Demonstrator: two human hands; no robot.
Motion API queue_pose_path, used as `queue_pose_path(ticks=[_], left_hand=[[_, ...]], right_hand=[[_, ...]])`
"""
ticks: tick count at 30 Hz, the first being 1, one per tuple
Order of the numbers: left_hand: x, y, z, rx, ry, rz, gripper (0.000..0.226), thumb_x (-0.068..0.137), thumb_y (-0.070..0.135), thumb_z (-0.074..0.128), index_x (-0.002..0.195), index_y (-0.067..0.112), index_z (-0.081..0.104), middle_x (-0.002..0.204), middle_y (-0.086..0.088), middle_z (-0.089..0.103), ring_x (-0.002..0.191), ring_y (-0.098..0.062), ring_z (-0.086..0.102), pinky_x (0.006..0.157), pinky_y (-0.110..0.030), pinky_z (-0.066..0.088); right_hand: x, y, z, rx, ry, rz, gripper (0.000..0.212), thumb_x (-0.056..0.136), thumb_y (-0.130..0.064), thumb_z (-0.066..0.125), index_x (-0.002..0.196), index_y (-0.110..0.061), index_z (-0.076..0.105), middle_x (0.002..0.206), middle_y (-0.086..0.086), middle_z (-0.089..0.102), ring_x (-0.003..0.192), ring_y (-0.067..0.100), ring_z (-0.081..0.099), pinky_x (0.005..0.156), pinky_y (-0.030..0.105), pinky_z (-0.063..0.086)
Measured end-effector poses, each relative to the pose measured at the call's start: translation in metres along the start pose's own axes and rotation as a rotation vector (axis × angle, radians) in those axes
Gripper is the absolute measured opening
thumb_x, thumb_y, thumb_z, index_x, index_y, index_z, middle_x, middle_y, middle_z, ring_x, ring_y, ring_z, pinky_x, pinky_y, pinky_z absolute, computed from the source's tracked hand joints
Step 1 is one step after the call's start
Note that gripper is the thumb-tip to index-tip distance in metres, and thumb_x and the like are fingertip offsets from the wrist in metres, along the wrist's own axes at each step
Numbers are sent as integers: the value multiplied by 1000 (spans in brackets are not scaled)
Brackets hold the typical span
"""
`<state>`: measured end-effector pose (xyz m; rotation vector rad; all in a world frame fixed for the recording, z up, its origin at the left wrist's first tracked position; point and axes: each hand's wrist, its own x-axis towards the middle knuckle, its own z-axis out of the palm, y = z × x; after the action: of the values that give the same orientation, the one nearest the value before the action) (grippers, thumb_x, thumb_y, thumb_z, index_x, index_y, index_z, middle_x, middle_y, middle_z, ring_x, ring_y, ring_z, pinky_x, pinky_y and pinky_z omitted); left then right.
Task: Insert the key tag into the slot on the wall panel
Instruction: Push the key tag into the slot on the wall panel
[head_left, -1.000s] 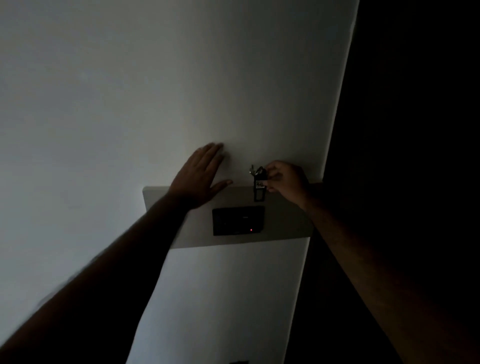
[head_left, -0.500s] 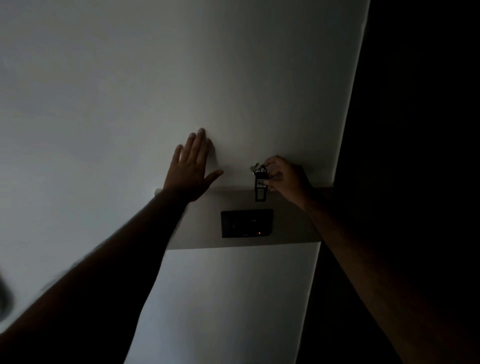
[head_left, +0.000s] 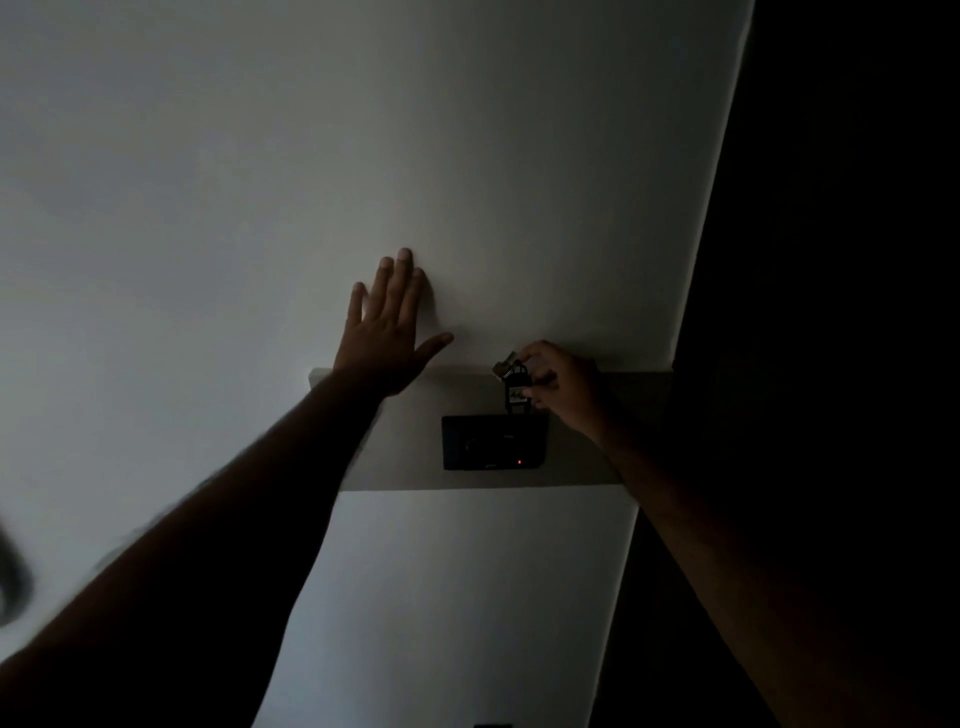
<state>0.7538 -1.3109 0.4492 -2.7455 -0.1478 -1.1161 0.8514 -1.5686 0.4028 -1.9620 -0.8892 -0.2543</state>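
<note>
The room is dim. A black wall panel (head_left: 493, 442) with a small red light sits on a grey band of the wall. My right hand (head_left: 563, 387) pinches a dark key tag (head_left: 516, 394) with keys on its ring, held upright. The tag's lower end meets the panel's top edge near its right side; the slot itself is too dark to make out. My left hand (head_left: 387, 332) lies flat against the white wall up and left of the panel, fingers spread, holding nothing.
The grey band (head_left: 582, 467) runs across the wall behind the panel. The white wall (head_left: 363, 156) ends at a corner on the right, beyond which is darkness (head_left: 831, 312). A dark blurred shape (head_left: 10, 582) shows at the left edge.
My left hand slid upward on the wall, from the grey band's edge onto the white surface. The key tag in my right hand has come down to the panel's top edge.
</note>
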Motion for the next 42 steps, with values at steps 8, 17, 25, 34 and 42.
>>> queue_pose_path(ticks=[8, 17, 25, 34, 42], left_hand=[[0, -1, 4, 23, 12, 0, 96, 94, 77, 25, 161, 10, 9, 172, -10, -3, 159, -30, 0, 124, -60, 20], [0, 4, 6, 21, 1, -26, 102, 92, 81, 25, 162, 11, 1, 172, -11, -8, 159, -30, -5, 124, -61, 17], [0, 4, 6, 10, 4, -27, 103, 91, 83, 24, 162, 11, 1, 172, -10, -8, 159, -30, -5, 125, -61, 16], [0, 5, 5, 7, 0, -35, 103, 91, 82, 27, 162, 11, 2, 172, -10, -7, 159, -30, -4, 125, -61, 16], [1, 4, 5, 1, -9, -37, 103, 91, 83, 26, 162, 12, 1, 172, -9, -8, 159, -30, -4, 125, -61, 17]], right_hand=[[-7, 9, 12, -5, -27, -38, 45, 76, 5, 71, 107, -26, 59, 74, 2, 63, 65, 22, 69, 65, 48, 63], [-15, 11, 17, -36, -8, -74, 38, 80, 2, 70, 111, -17, 57, 80, 7, 63, 70, 26, 68, 67, 50, 61], [-18, 11, 18, -120, 18, -120, 47, 79, 1, 72, 122, -12, 60, 84, 10, 65, 77, 26, 67, 77, 46, 59], [-22, 14, 21, -210, 33, -226, 42, 73, -4, 78, 112, -11, 68, 99, 10, 73, 88, 21, 70, 85, 39, 57], [-23, 17, 24, -229, 2, -208, 44, 74, -6, 78, 116, -13, 66, 89, 9, 69, 79, 19, 68, 78, 36, 58]])
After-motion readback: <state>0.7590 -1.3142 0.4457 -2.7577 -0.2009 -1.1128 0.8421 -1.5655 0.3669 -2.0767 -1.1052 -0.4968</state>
